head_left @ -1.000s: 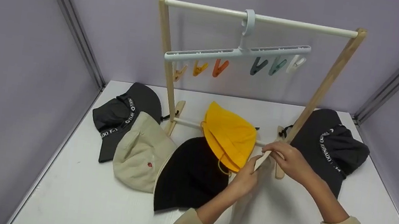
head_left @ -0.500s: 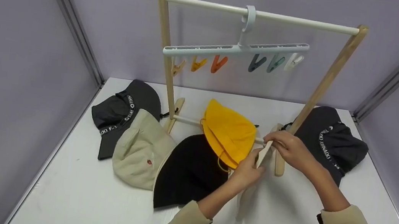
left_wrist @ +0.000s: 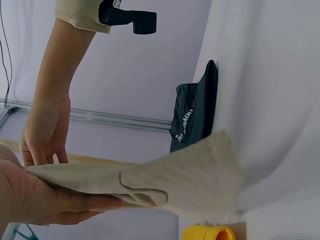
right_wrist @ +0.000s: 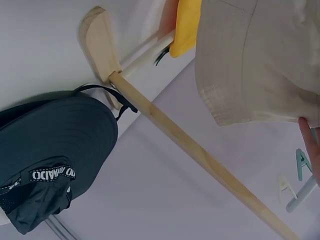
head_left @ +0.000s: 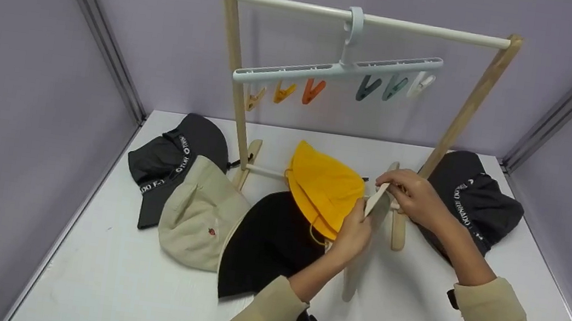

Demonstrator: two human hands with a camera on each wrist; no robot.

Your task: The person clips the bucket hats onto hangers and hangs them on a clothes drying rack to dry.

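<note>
Held edge-on between both hands is a beige bucket hat [head_left: 377,200], folded flat. My left hand [head_left: 353,234] grips its near side, with the thumb on top and fingers beneath in the left wrist view. The right hand [head_left: 416,200] pinches the far edge; its fingertips touch the cloth in the right wrist view. Stitched brim and crown of the beige bucket hat [right_wrist: 250,65] show there. Close to the left hand lie a yellow bucket hat [head_left: 324,187] and a black bucket hat [head_left: 272,247], the yellow partly on the black.
A wooden rack [head_left: 463,115] bears a pale blue hanger [head_left: 339,71] with several coloured clips, including an orange clip [head_left: 313,92]. Left lie a beige hat with a strawberry mark [head_left: 203,221] and a dark cap [head_left: 183,163]. Another dark cap [head_left: 484,208] lies right, behind the rack's leg.
Both hands have moved a little up and forward, carrying the beige bucket hat toward the rack. The other hats and the hanger stay where they were; the view has shifted slightly.
</note>
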